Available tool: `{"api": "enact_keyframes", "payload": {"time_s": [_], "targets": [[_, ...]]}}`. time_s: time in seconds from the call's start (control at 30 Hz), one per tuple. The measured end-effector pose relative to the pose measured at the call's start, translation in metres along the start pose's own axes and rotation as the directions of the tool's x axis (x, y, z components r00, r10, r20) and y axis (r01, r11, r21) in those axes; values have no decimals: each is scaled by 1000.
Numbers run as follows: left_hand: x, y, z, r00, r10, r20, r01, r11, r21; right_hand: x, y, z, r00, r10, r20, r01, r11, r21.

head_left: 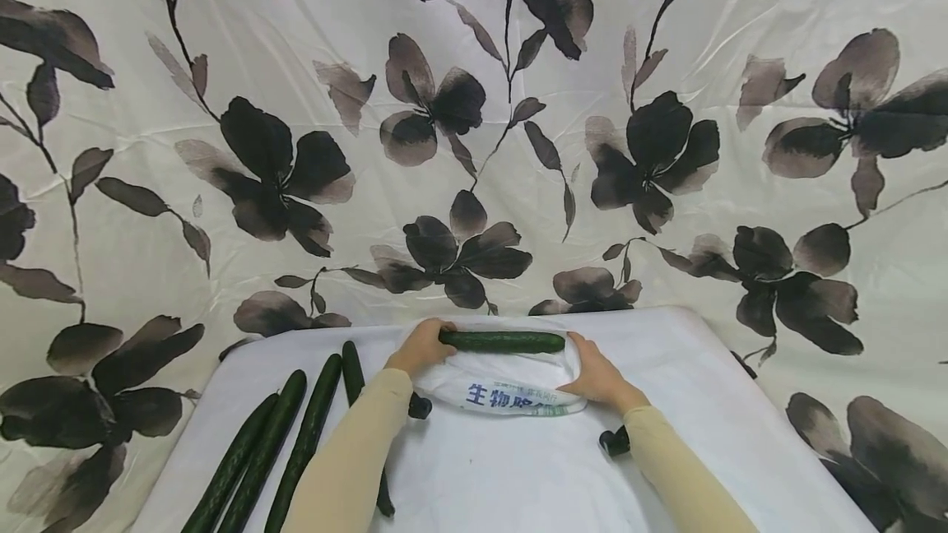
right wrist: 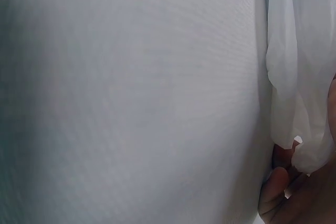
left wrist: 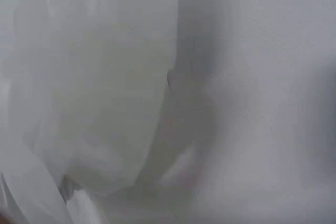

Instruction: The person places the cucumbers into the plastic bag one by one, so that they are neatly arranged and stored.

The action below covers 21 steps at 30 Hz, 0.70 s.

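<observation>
A dark green cucumber lies crosswise at the far side of the table, along the upper edge of a white plastic bag with blue and green print. My left hand grips the cucumber's left end, next to the bag. At the other end, my right hand holds the bag's right side, its thumb on the plastic and its fingers close to the cucumber's tip. White plastic fills much of the left wrist view. In the right wrist view, curled fingers pinch the bag.
Several long cucumbers lie slanted on the white-covered table at the left, one partly hidden behind my left forearm. A floral curtain hangs behind the table's far edge. Dark wrist devices sit below both hands.
</observation>
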<state>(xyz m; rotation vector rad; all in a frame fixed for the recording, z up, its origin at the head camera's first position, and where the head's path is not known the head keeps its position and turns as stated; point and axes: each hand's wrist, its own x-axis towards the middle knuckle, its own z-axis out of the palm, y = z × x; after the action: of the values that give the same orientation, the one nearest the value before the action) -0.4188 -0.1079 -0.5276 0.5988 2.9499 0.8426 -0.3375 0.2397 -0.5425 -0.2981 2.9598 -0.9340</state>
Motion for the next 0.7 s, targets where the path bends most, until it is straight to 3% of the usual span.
{"api": "enact_keyframes", "payload": {"time_s": [0.1, 0.2, 0.47, 0.7], "targets": [[-2, -3, 0, 998, -70, 1, 70, 989, -133, -1, 0, -1, 1000, -11, -8, 11, 1000, -1], [-5, -4, -1, 994, -110, 8, 109, 975, -194, -2, 1, 0, 1000, -15, -2, 15, 1000, 16], [-3, -5, 2, 996, -84, -21, 79, 984, -161, 0, 1, 2, 1000, 0, -3, 0, 1000, 14], [-1, 10, -5, 996, -83, -38, 78, 991, -110, 1, 1, 0, 1000, 10, 3, -10, 1000, 7]]}}
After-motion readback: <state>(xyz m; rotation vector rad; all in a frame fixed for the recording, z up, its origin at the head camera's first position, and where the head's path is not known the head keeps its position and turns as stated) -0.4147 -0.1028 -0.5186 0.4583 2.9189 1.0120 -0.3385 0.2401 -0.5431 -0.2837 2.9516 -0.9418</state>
